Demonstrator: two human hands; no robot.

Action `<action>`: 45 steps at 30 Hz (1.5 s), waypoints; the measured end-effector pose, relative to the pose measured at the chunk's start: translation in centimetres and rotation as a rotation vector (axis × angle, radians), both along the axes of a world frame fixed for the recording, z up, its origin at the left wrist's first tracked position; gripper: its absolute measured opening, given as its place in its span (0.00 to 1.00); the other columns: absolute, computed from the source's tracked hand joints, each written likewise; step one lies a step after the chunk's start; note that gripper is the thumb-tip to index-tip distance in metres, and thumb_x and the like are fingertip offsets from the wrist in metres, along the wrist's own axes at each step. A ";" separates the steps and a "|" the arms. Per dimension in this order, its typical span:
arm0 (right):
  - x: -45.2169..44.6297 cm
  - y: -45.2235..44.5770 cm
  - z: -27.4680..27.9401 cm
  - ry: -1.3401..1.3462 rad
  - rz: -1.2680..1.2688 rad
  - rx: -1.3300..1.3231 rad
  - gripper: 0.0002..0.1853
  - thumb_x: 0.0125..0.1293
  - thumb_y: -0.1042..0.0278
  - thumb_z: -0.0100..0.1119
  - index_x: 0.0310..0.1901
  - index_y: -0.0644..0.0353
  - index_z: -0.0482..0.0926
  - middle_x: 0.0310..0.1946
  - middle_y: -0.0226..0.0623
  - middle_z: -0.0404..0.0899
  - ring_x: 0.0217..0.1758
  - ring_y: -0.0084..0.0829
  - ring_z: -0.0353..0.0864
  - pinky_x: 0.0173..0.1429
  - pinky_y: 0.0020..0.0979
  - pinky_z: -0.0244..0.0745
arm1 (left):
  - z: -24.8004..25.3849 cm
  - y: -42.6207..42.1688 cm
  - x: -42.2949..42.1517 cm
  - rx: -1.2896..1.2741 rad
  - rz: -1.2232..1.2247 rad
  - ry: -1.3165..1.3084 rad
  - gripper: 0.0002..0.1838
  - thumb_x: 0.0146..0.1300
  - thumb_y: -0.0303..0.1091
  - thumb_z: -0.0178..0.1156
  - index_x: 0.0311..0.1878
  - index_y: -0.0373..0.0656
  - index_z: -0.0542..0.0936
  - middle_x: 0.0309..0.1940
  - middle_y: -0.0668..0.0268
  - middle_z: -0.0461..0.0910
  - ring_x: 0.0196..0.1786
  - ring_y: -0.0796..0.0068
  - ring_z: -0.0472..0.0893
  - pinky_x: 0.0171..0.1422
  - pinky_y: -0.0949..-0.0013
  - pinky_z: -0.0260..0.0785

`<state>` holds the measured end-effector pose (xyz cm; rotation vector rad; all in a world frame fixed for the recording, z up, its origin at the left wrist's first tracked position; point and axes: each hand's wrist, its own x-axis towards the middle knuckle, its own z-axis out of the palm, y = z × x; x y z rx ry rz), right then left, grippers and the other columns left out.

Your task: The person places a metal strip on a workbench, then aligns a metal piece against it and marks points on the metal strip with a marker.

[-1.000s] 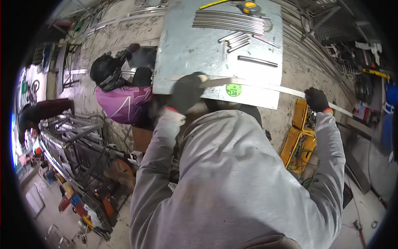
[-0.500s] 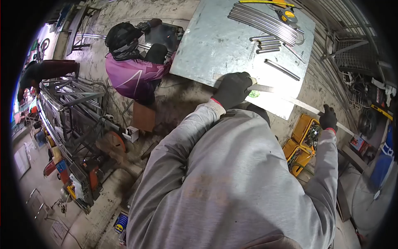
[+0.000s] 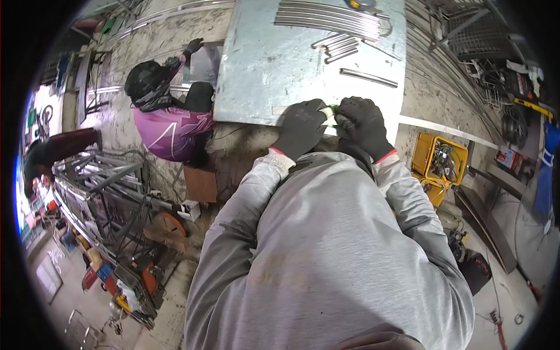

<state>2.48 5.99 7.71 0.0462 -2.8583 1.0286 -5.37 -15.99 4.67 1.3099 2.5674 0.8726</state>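
Note:
A long flat metal bar [image 3: 449,132] lies along the near edge of the metal-topped table [image 3: 251,70] and sticks out past its right side. My left hand [image 3: 301,125], in a black glove, is closed over the bar. Something pale shows by its thumb, too small to name. Close beside it, my right hand [image 3: 365,123], also black-gloved, is curled round the same bar, its fingertips partly hidden. Beyond my hands lie two dark metal tubes [image 3: 368,77], several short tubes [image 3: 338,48] and a row of long shiny tubes [image 3: 326,18].
A co-worker in a purple shirt [image 3: 169,131] crouches left of the table. An open yellow case [image 3: 438,160] sits on the floor at right. Metal frames [image 3: 108,181] stand at left, near an orange disc [image 3: 173,223]. Long bars [image 3: 431,76] lie on the floor beyond the table.
My right hand has moved left along the flat bar, from its far part to beside my left hand. The view has shifted, so the table appears further left and higher.

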 end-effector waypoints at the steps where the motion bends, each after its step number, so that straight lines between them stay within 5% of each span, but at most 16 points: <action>1: 0.2 0.0 -0.4 0.042 0.034 0.012 0.11 0.67 0.65 0.75 0.49 0.57 0.92 0.51 0.41 0.91 0.52 0.51 0.87 0.57 0.50 0.82 | -0.3 0.0 0.1 0.010 0.000 0.021 0.17 0.65 0.36 0.71 0.57 0.49 0.89 0.57 0.65 0.86 0.57 0.55 0.86 0.64 0.50 0.78; 9: 1.3 -1.2 -2.1 0.202 -0.066 0.213 0.12 0.62 0.62 0.79 0.46 0.53 0.93 0.51 0.37 0.92 0.49 0.45 0.89 0.51 0.47 0.84 | 1.0 -0.8 0.5 -0.072 -0.042 0.046 0.19 0.66 0.36 0.72 0.60 0.49 0.89 0.62 0.63 0.84 0.60 0.57 0.85 0.65 0.50 0.75; 13: 1.6 -1.2 -2.2 0.170 -0.081 0.195 0.14 0.61 0.60 0.80 0.47 0.52 0.93 0.52 0.36 0.92 0.50 0.44 0.89 0.53 0.47 0.83 | 1.5 -3.2 -0.6 -0.238 0.052 0.263 0.19 0.66 0.37 0.72 0.60 0.51 0.89 0.63 0.64 0.84 0.64 0.55 0.82 0.66 0.48 0.72; 16: 1.7 -1.9 -2.1 0.198 -0.090 0.177 0.15 0.61 0.59 0.82 0.48 0.51 0.93 0.52 0.36 0.92 0.51 0.45 0.89 0.56 0.48 0.81 | 0.2 -5.8 -2.1 -0.063 0.028 0.244 0.23 0.67 0.40 0.73 0.65 0.49 0.88 0.63 0.59 0.84 0.65 0.50 0.81 0.69 0.45 0.72; 18: 1.8 -1.7 -2.9 0.139 -0.085 0.246 0.23 0.55 0.45 0.83 0.49 0.48 0.93 0.56 0.34 0.91 0.58 0.42 0.87 0.60 0.48 0.79 | 0.2 -6.6 -2.3 0.027 0.017 0.171 0.30 0.67 0.40 0.74 0.72 0.46 0.86 0.64 0.56 0.84 0.68 0.47 0.81 0.73 0.42 0.71; 21: 2.0 -2.0 -2.5 0.120 -0.082 0.288 0.28 0.47 0.42 0.86 0.47 0.48 0.93 0.55 0.34 0.90 0.57 0.43 0.86 0.60 0.50 0.78 | 0.4 -6.1 -1.4 0.018 0.097 0.143 0.25 0.66 0.43 0.73 0.66 0.51 0.89 0.62 0.61 0.84 0.68 0.51 0.81 0.73 0.43 0.71; 22: 1.9 -2.3 -2.2 0.127 -0.083 0.264 0.13 0.62 0.59 0.80 0.46 0.51 0.93 0.52 0.37 0.92 0.52 0.45 0.88 0.57 0.50 0.80 | 0.2 -6.0 -1.2 0.015 0.107 0.146 0.25 0.66 0.43 0.73 0.66 0.51 0.89 0.62 0.61 0.84 0.68 0.51 0.81 0.73 0.43 0.71; 29: 2.4 -2.9 -1.9 0.166 -0.116 0.249 0.11 0.64 0.59 0.79 0.44 0.53 0.92 0.52 0.37 0.89 0.53 0.46 0.86 0.59 0.50 0.78 | -1.4 -6.1 -0.1 -0.006 0.106 0.271 0.25 0.67 0.43 0.73 0.67 0.56 0.90 0.66 0.63 0.84 0.74 0.52 0.77 0.80 0.41 0.66; 37: 3.2 -3.2 -2.5 0.162 -0.103 0.319 0.22 0.68 0.55 0.78 0.61 0.51 0.89 0.64 0.35 0.82 0.66 0.44 0.80 0.70 0.50 0.73 | -0.5 -6.8 -1.1 -0.052 0.040 0.217 0.23 0.68 0.42 0.72 0.66 0.52 0.91 0.69 0.63 0.84 0.75 0.52 0.77 0.83 0.42 0.65; 45: 2.6 -2.9 -2.5 0.189 -0.120 0.273 0.19 0.67 0.54 0.78 0.56 0.52 0.91 0.59 0.33 0.86 0.62 0.43 0.82 0.66 0.50 0.75 | -0.5 -7.2 -2.2 0.009 -0.020 0.271 0.23 0.66 0.37 0.69 0.65 0.45 0.89 0.68 0.59 0.85 0.70 0.48 0.80 0.76 0.42 0.71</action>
